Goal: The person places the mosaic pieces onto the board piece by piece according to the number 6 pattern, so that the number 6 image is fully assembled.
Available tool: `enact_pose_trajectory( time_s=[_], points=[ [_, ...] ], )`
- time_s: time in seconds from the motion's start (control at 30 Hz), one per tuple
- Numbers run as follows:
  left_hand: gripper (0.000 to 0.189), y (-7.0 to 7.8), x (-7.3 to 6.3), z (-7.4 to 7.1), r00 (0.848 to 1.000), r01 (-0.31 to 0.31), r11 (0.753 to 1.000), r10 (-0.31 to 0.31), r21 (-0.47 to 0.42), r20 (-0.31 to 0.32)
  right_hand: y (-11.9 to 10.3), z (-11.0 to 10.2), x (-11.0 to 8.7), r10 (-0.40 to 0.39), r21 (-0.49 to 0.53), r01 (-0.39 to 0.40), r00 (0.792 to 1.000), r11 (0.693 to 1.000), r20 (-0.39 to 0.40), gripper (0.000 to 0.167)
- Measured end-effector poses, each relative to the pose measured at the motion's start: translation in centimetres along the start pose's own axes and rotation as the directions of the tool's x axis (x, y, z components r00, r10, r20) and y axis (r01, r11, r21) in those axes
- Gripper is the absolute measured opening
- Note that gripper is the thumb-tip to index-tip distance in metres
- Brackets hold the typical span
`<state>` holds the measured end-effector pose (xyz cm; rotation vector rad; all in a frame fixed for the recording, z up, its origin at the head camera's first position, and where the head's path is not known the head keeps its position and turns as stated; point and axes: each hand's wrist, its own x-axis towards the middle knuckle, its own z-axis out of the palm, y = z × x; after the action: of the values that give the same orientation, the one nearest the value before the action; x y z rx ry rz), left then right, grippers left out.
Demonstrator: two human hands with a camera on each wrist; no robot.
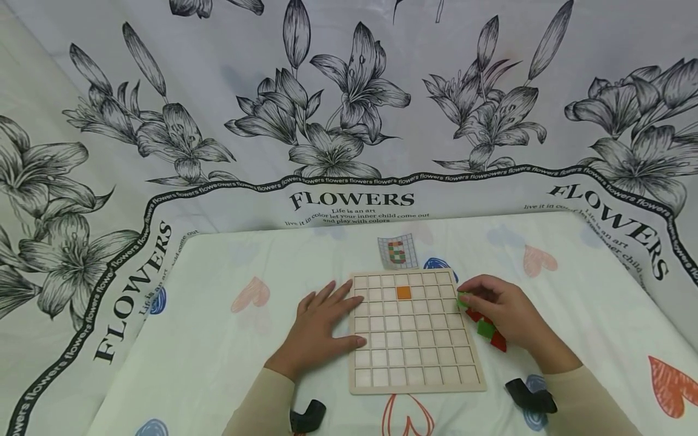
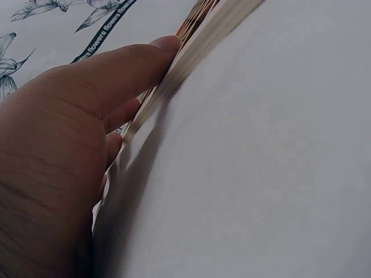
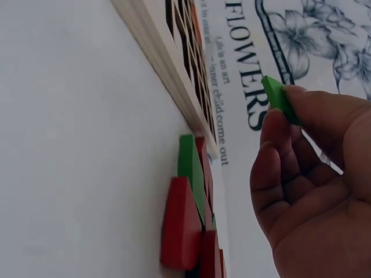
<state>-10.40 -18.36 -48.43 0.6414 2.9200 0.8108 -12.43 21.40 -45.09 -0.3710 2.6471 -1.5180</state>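
A pale wooden grid board [image 1: 411,389] lies flat, with one orange square tile [image 1: 403,293] in a cell of its upper part. My left hand [image 1: 319,330] rests against the board's left edge, fingers spread and thumb on the rim. Beyond the board's right edge, my right hand [image 1: 509,312] pinches a small green tile [image 3: 280,99] between thumb and forefinger, raised off the cloth. Under and beside that hand lie loose red and green tiles; a green tile [image 1: 486,329] and a red tile [image 1: 498,341] show, and the hand hides part of the group.
Behind the board lies a small gridded card [image 1: 409,254] with a red, green and orange pattern. A black object [image 1: 309,416] sits by the left sleeve, another black piece [image 1: 537,399] by the right one. Flower-printed cloth [image 1: 354,109] stands as a wall at the back.
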Motion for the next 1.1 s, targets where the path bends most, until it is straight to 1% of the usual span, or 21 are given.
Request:
enact_pose_trajectory(
  time_s=[0.13,0.3,0.4,0.53,0.6,0.77,0.9,1.1],
  points=[
    [0.081,-0.1,0.1,0.1,1.0,0.012,1.0,-0.012,0.002,0.01,-0.3,0.6,0.0,-0.029,0.024,0.028,0.999,0.999,0.03,0.019],
    [0.082,-0.2,0.1,0.2,1.0,0.016,1.0,-0.016,0.005,0.023,-0.8,1.3,-0.1,-0.054,0.005,0.054,0.998,0.999,0.022,0.016],
    [0.081,-0.2,0.0,0.1,1.0,0.003,1.0,-0.003,0.001,0.012,-1.2,1.7,-0.1,-0.074,0.002,0.074,0.997,0.997,0.003,0.014],
    [0.081,-0.2,0.0,0.1,1.0,-0.015,1.0,0.015,-0.003,-0.013,-1.9,2.2,-0.1,-0.077,0.035,0.077,0.997,0.996,-0.003,0.012],
    [0.08,-0.3,0.0,0.1,1.0,-0.017,1.0,0.017,-0.002,-0.017,-2.1,2.6,0.0,-0.074,0.057,0.074,0.997,0.996,0.011,0.011],
    [0.082,-0.4,0.0,0.1,1.0,0.009,1.0,-0.009,0.005,0.01,-2.3,3.8,0.1,-0.095,0.09,0.089,0.994,0.992,0.062,0.01],
    [0.083,-0.4,0.0,0.1,1.0,0.021,1.0,-0.021,0.007,0.021,-2.5,4.6,0.3,-0.124,0.075,0.118,0.988,0.99,0.089,0.01],
    [0.083,-0.4,0.1,0.1,1.0,0.015,1.0,-0.015,0.004,0.024,-2.8,5.5,0.9,-0.138,0.047,0.134,0.984,0.99,0.115,0.01]
  ],
)
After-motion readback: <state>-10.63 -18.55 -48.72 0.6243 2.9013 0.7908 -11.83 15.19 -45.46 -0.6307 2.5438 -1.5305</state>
